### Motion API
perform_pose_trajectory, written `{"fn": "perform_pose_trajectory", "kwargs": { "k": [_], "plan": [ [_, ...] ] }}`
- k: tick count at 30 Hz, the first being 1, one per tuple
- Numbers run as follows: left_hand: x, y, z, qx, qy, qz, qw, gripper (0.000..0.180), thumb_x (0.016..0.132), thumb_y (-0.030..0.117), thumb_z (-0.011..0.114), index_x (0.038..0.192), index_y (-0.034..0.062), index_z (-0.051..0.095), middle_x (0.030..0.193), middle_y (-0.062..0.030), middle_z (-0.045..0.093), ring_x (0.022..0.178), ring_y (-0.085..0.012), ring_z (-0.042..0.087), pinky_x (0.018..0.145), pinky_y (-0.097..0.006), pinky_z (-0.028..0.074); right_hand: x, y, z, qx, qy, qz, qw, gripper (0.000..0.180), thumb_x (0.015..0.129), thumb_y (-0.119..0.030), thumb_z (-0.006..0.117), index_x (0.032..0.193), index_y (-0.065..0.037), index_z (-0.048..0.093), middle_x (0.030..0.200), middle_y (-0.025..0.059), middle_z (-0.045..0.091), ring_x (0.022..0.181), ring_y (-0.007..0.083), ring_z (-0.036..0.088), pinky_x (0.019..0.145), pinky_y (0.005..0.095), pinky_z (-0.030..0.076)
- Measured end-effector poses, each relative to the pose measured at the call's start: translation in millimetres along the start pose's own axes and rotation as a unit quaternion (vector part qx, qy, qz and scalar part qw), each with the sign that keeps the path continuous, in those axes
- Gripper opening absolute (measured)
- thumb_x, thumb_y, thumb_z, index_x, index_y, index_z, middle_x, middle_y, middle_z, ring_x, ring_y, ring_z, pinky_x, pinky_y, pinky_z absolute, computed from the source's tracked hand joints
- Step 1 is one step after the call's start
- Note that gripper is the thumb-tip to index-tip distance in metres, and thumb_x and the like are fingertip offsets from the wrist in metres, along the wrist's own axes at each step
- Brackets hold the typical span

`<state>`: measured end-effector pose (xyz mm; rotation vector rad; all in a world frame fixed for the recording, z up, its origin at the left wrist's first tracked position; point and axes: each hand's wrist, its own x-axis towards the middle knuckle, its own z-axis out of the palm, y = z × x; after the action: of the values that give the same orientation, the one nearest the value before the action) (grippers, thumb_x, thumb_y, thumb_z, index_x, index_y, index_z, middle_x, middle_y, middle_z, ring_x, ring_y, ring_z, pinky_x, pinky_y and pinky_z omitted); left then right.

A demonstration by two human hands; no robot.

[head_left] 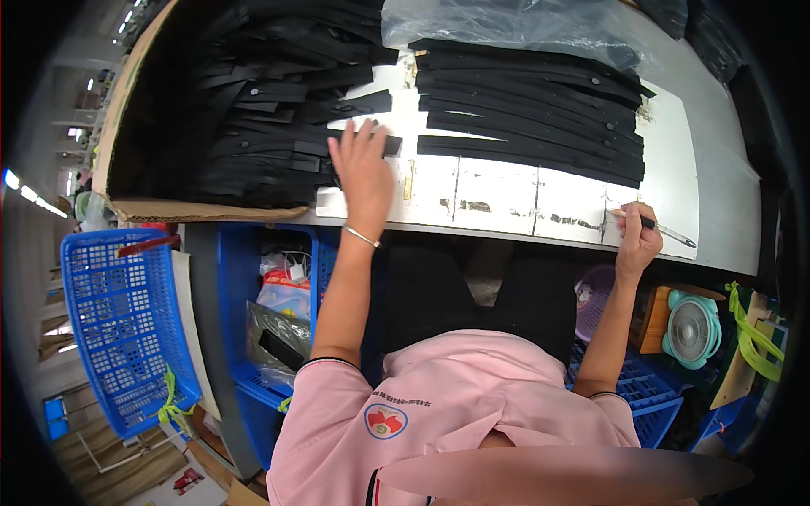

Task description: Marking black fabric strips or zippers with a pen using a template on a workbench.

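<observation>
two outstretched arms, left hand point(363, 169) flat on black strips point(278, 135)

clear plastic bag point(515, 21) (crinkled) at the table's far edge

Left hand point(363, 173) flat on black strips point(278, 126); right hand point(637, 240) grips pen point(666, 229), apparently, at table point(506, 202) edge.

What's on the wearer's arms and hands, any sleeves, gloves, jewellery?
Both forearms are bare. The person wears a pink short-sleeved shirt with dark trim at the sleeve cuffs and a round red-and-white emblem on the back. The left hand is ungloved, with a thin silver bracelet at the wrist. The right hand is also ungloved; no ring or watch shows.
</observation>
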<state>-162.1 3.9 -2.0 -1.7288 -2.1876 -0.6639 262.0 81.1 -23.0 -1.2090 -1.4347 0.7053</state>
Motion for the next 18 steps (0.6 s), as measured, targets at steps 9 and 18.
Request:
{"fn": "perform_pose_trajectory", "kwargs": {
  "k": [9, 18],
  "plan": [
    [-12, 35, -14, -0.113, -0.021, 0.060, 0.992, 0.016, 0.080, 0.009, 0.080, 0.096, 0.0110, 0.077, 0.111, -0.0044, 0.074, 0.126, -0.0297, 0.062, 0.123, -0.058, 0.022, -1, 5, 0, -0.003, -0.005, 0.002, 1.000, 0.021, 0.102, -0.012, 0.063, 0.092, 0.004, 0.072, 0.081, 0.0034, 0.068, 0.067, 0.0062, 0.055, 0.062, 0.0224, 0.044],
    [-40, 176, 28, -0.195, -0.041, 0.153, 0.968, 0.040, 0.093, 0.012, 0.066, 0.128, -0.0081, 0.062, 0.141, -0.0244, 0.058, 0.142, -0.0385, 0.047, 0.122, -0.056, 0.027, -36, -44, 36, -0.080, -0.033, -0.078, 0.993, 0.031, 0.102, -0.006, 0.061, 0.133, -0.005, 0.066, 0.102, 0.0107, 0.076, 0.088, 0.0178, 0.071, 0.080, 0.0313, 0.055]
  ]
}}
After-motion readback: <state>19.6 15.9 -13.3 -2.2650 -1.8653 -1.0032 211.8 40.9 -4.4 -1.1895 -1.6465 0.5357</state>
